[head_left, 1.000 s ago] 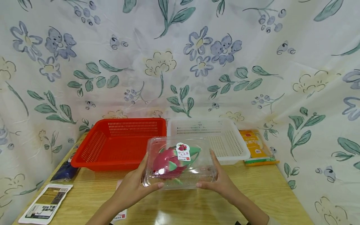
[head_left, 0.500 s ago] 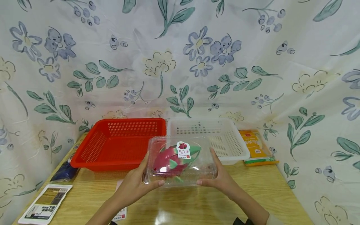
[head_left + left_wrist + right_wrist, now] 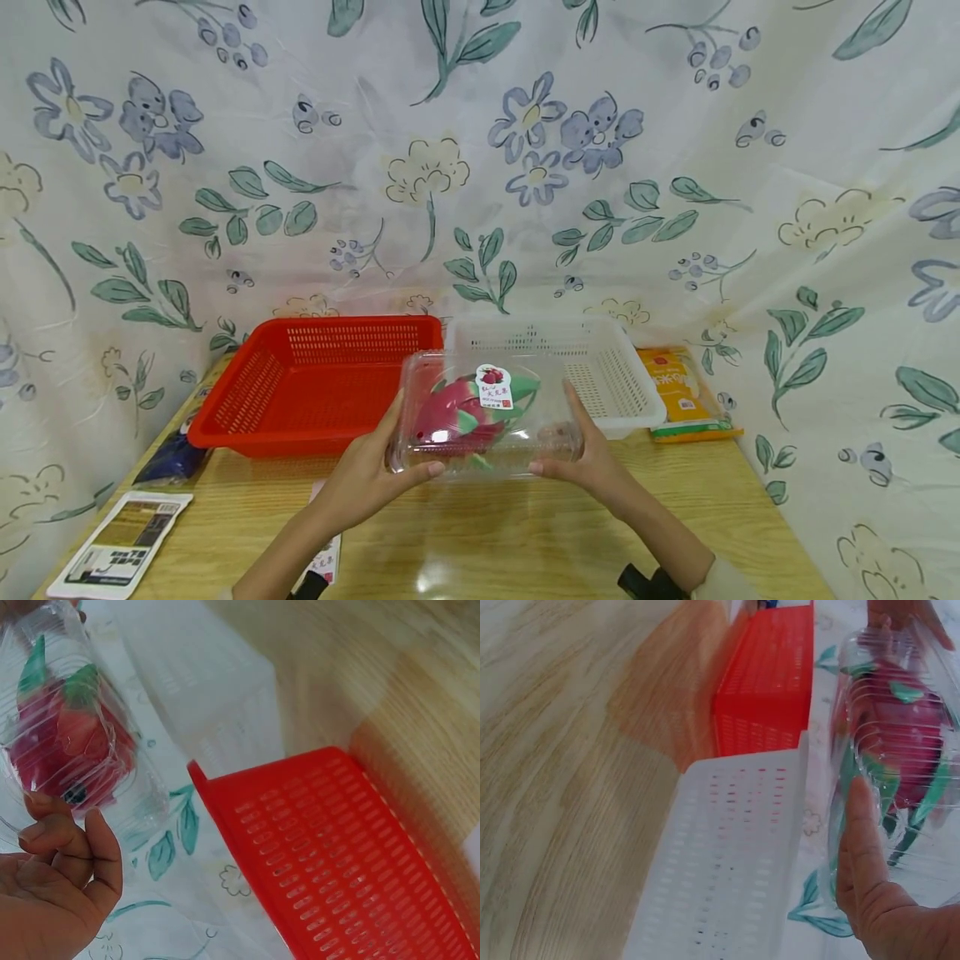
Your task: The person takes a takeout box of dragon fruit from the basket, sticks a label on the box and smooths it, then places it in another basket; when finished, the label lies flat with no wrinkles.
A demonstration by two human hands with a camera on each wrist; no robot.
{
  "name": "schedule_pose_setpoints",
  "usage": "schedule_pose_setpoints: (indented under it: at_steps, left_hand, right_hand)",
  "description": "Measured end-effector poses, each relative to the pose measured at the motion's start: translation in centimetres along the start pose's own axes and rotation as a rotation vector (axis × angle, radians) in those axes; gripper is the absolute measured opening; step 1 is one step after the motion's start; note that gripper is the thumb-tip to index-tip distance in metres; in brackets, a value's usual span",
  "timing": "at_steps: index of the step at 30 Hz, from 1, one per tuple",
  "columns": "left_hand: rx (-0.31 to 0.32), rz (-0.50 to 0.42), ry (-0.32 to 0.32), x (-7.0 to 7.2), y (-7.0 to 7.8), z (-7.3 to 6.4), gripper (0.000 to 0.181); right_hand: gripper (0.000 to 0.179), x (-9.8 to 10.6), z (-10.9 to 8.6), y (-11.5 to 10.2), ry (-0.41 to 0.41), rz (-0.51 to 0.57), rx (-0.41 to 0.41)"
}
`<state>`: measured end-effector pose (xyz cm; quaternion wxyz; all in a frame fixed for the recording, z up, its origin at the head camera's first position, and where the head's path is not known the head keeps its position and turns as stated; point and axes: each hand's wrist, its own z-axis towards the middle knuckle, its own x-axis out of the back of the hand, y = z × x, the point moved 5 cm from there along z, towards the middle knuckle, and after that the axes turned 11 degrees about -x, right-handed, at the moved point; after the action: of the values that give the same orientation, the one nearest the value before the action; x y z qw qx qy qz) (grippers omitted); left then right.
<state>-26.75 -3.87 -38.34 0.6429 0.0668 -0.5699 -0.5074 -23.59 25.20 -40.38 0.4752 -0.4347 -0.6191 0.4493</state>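
Observation:
A clear plastic clamshell box [image 3: 517, 433] holds a pink dragon fruit [image 3: 450, 417] with green scales and a small label on the lid. Both hands hold the box in the air above the wooden table [image 3: 487, 542], just in front of the two baskets. My left hand [image 3: 393, 454] grips its left end, thumb underneath. My right hand [image 3: 573, 450] grips its right end the same way. The left wrist view shows the box [image 3: 67, 742] above my left hand [image 3: 60, 892]. In the right wrist view my right hand [image 3: 877, 900] lies against the box [image 3: 900, 750].
An empty red basket [image 3: 322, 379] and an empty white basket [image 3: 600, 367] stand side by side at the back. Beside the white basket lies a yellow packet [image 3: 682, 392]. At the left are a dark blue packet [image 3: 172, 454] and a printed packet [image 3: 120, 546]. Floral cloth hangs behind.
Both hands have lifted the clamshell box a little and carried it away from me, towards the seam between the two baskets. The grips are unchanged.

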Motion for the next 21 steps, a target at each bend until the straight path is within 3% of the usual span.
schedule_pose_setpoints:
  at_steps: [12, 21]
  left_hand:
    - [0.073, 0.006, -0.047, -0.4, -0.9, 1.2, 0.106]
    - [0.074, -0.005, -0.033, -0.7, -1.0, 2.2, 0.104]
  right_hand:
    - [0.115, 0.5, 1.0, 0.2, -0.032, 0.078, 0.009]
    - [0.113, 1.0, 1.5, 0.1, -0.015, 0.143, 0.024]
